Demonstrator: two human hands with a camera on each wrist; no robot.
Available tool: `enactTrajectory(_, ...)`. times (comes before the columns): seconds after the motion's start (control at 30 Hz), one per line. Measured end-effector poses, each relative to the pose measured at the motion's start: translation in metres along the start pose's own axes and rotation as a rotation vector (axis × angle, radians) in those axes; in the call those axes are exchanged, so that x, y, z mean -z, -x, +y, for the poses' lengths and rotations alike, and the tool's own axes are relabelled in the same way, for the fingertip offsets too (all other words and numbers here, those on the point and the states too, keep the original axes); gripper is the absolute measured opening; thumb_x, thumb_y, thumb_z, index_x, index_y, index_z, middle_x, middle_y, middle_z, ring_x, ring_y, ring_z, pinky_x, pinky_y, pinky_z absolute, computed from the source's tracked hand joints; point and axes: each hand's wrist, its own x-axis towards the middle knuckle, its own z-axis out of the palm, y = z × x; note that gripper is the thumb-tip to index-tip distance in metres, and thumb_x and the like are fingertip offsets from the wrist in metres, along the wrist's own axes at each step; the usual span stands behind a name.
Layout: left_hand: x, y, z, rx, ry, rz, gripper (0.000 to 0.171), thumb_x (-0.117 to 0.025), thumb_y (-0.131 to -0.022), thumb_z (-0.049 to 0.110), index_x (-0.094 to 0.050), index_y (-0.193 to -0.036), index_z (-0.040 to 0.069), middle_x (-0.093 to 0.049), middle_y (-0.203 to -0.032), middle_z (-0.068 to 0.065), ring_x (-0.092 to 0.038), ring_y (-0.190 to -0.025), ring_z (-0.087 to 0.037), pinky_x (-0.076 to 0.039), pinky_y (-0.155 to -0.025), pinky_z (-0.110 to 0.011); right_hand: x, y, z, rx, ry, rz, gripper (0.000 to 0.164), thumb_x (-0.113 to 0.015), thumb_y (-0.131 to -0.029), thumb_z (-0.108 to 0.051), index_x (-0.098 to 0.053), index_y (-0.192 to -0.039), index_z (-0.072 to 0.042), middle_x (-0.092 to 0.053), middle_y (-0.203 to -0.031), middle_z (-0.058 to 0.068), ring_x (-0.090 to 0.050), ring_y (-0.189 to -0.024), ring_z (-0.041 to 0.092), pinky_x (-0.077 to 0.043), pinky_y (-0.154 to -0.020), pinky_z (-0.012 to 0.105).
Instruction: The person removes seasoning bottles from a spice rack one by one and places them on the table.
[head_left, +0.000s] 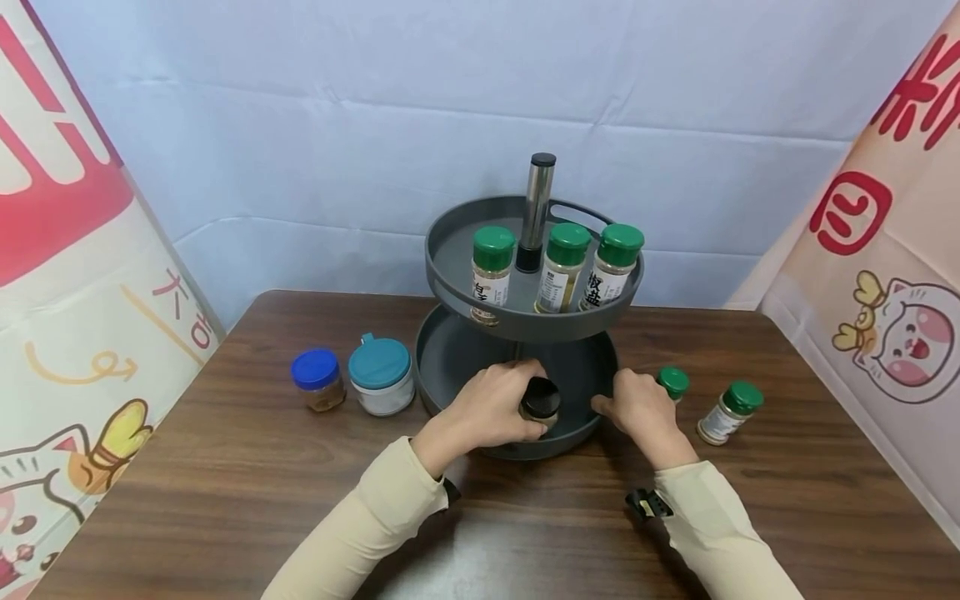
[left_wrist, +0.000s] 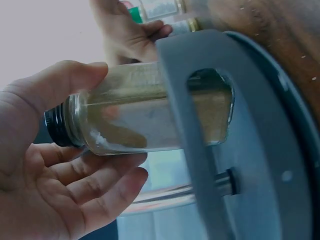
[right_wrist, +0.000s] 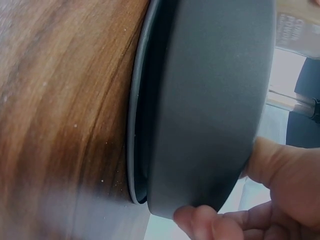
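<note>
A clear glass jar point(left_wrist: 130, 110) with a black screw lid point(head_left: 542, 397) stands in the front of the lower tier point(head_left: 459, 357) of a dark grey two-tier rack. My left hand point(head_left: 491, 407) holds this jar between thumb and fingers; brownish powder shows through the glass in the left wrist view. At the right side of the lower tier, my right hand point(head_left: 645, 410) grips the rim. In the right wrist view its thumb lies over the edge of the tray wall point(right_wrist: 210, 110) and its fingertips point(right_wrist: 202, 220) press the outside.
Three green-capped spice bottles point(head_left: 553, 287) stand on the upper tier point(head_left: 457, 279) around a metal post point(head_left: 537, 200). Left of the rack are a blue-lidded jar point(head_left: 318, 381) and a teal-lidded container point(head_left: 381, 375). Two green-capped bottles point(head_left: 729, 413) stand to the right on the wooden table point(head_left: 225, 500).
</note>
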Motion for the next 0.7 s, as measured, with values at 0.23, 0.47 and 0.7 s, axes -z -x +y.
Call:
enactTrajectory(0.23,0.01,0.0,0.001,-0.042,0.03,0.053,0.04,-0.075,-0.063,0.027,-0.057,-0.097,0.018,-0.057,-0.084,0.008,-0.05,-0.069,-0.004,-0.047,-0.059,-0.024,0.001,0.0,-0.001,-0.01,0.005,-0.013,0.037,-0.062,-0.082,-0.025,-0.039,-0.055,-0.012,-0.037,-0.049,0.003,-0.043,-0.043,0.021,-0.033,-0.039,0.031)
enactTrajectory(0.47,0.012,0.0,0.002,-0.055,0.018,0.085,0.04,-0.073,-0.062,0.029,-0.058,-0.097,0.018,-0.058,-0.084,0.009,-0.05,-0.068,-0.004,-0.046,-0.058,-0.025,0.001,0.0,-0.001,-0.012,0.007,-0.019,0.036,-0.062,-0.082,-0.025,-0.041,-0.056,-0.011,-0.038,-0.05,0.004,-0.043,-0.043,0.021,-0.033,-0.039,0.031)
enactTrajectory(0.7,0.014,-0.001,0.003,-0.048,0.005,0.068,0.039,-0.073,-0.062,0.029,-0.058,-0.097,0.019,-0.057,-0.083,0.008,-0.049,-0.066,-0.005,-0.045,-0.056,-0.025,0.001,0.0,-0.001,0.002,-0.003,-0.011,0.038,-0.062,-0.082,-0.025,-0.039,-0.054,-0.013,-0.036,-0.048,0.002,-0.042,-0.041,0.02,-0.032,-0.039,0.03)
